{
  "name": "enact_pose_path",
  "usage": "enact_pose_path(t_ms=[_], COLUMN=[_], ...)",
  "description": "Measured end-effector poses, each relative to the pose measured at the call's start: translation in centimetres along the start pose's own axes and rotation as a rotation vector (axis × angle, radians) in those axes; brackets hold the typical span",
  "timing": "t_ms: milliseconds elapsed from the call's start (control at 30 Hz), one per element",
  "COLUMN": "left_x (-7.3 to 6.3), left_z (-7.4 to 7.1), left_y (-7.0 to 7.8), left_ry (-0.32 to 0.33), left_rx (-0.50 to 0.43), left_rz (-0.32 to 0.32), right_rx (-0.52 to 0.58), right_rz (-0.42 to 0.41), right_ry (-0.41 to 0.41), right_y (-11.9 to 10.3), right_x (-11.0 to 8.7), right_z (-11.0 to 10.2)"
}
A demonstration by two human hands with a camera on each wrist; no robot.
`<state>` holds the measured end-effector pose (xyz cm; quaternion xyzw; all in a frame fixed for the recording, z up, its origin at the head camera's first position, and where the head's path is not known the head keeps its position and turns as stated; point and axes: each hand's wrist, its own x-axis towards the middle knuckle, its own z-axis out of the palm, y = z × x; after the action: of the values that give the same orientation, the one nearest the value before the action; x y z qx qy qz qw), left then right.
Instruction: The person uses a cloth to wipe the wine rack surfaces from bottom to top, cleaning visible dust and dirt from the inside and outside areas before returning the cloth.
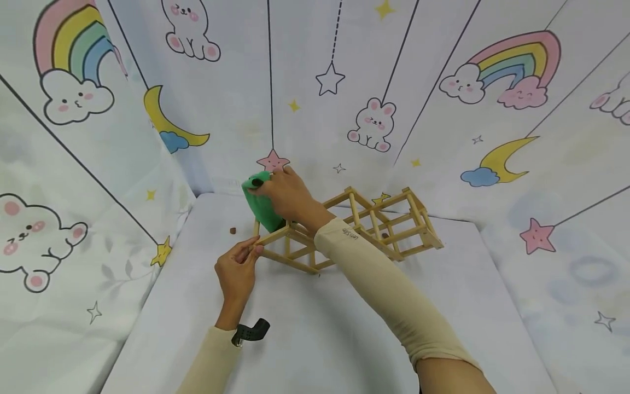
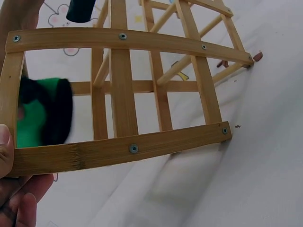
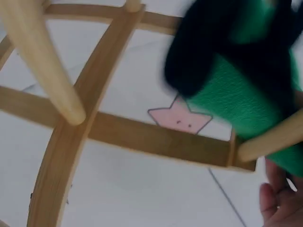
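A light wooden rack [image 1: 290,262] of screwed slats and round rods lies on the white table. My left hand [image 1: 237,273] pinches its near left corner; in the left wrist view those fingers [image 2: 38,189] grip the end of a slat [image 2: 75,160]. Bunched in my right hand [image 1: 292,200] is a green cloth [image 1: 263,207] with black parts, held at the rack's left end. Blurred in the right wrist view, the cloth [image 3: 232,101] is beside a rod and slat. My right fingertips are partly hidden by the cloth.
A small brown lump [image 1: 233,231] lies on the table [image 1: 320,339] left of the rack. Another brown piece [image 1: 385,236] is seen through the rack's right part. A patterned curtain [image 1: 315,120] hangs behind. A black device [image 1: 253,330] sits on my left wrist.
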<state>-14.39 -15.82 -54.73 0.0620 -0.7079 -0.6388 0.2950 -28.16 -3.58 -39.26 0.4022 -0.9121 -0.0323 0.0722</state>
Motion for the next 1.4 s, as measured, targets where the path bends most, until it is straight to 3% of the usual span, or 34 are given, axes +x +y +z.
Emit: enact_pose_path(t_ms=[133, 267, 333, 400, 467, 567, 667, 733, 833, 1100, 1267, 1400], left_x=[-0.2, -0.3, -0.3, -0.4, -0.4, -0.4, -0.2, 0.2, 0.7, 1.0, 0.7, 0.4], left_z=[0.2, 0.2, 0.2, 0.3, 0.4, 0.5, 0.5, 0.4, 0.2, -0.1, 0.2, 0.5], left_y=[-0.2, -0.4, -0.5, -0.5, -0.6, -0.5, -0.4, -0.4, -0.5, -0.6, -0.1, 1.4], left_ry=[-0.021, -0.014, -0.003, -0.004, -0.016, -0.03, -0.03, -0.03, -0.032, -0.025, -0.011, -0.022], left_rx=[-0.001, 0.009, 0.008, 0.002, 0.001, 0.004, 0.016, 0.016, 0.017, 0.033, 0.042, 0.037], left_rz=[-0.003, -0.006, -0.009, -0.014, -0.017, -0.015, -0.004, 0.004, 0.011, 0.028, 0.03, 0.033], right_rx=[0.009, 0.003, -0.035, -0.041, 0.044, 0.376, 0.71, 0.853, 0.952, 1.18, 1.258, 1.299], right_rz=[0.055, 0.019, 0.011, 0.061, 0.159, 0.281, 0.351, 0.389, 0.419, 0.485, 0.571, 0.737], right_ry=[0.115, 0.015, 0.031, 0.188, 0.421, 0.702, 0.807, 0.822, 0.828, 0.796, 0.756, 0.661], right_y=[0.2, 0.1, 0.1, 0.3, 0.7, 1.5, 1.7, 1.5, 1.0, -1.5, -3.7, -5.1], right_x=[-0.2, -0.4, -0.3, -0.4, -0.9, -2.8, -6.2, -8.9, -12.9, -22.6, -27.0, -29.2], right_z=[0.3, 0.6, 0.5, 0.4, -0.1, -1.2, -2.4, -2.7, -2.1, 2.0, 6.2, 9.4])
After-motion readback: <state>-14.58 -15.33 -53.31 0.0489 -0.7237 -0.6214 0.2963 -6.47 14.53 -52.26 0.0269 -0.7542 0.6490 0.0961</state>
